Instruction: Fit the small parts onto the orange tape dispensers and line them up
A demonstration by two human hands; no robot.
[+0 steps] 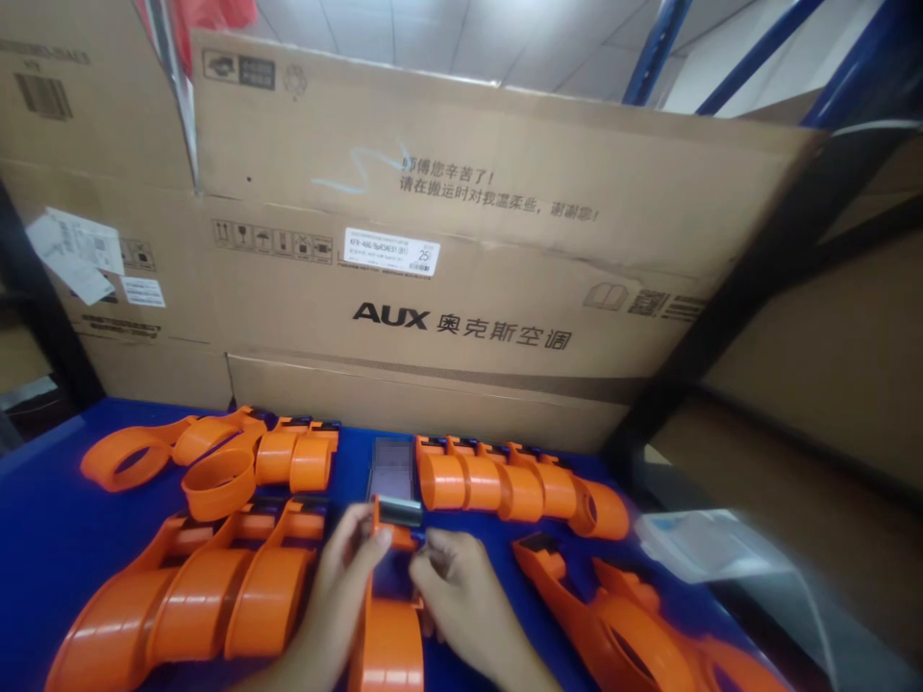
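Flanking hands (pixel 411 577): orange dispensers (pixel 505 485)

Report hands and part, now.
Left hand and right hand both grip one orange tape dispenser. More dispensers crowd the blue table.

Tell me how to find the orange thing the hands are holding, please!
Start at the big AUX cardboard box standing behind the blue table. Come straight down to the near edge, between the rows of orange tape dispensers. The held dispenser is the only one gripped by the left hand and right hand, at its dark end.
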